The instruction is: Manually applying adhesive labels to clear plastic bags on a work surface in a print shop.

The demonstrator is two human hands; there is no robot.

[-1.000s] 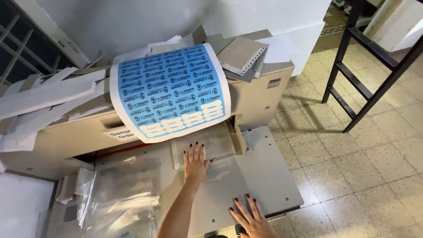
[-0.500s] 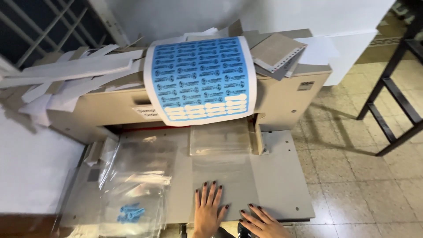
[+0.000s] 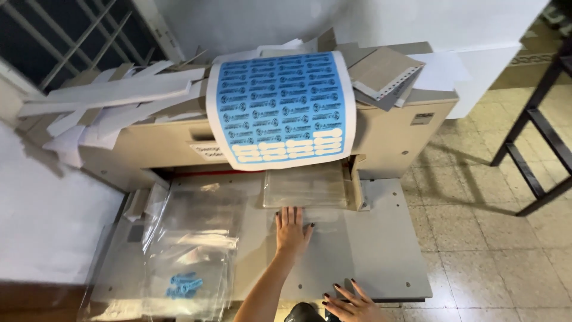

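While the left hand (image 3: pixel 292 229) lies flat — grip open — the clear stack (image 3: pixel 305 186) runs crosswise.

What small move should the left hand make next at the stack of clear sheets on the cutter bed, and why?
Probably a short push forward. The left hand lies flat on the cutter bed, fingertips at the near edge of the stack of clear sheets, which sits partly under the machine's front, against the side guide. The right hand rests at the bed's near edge.
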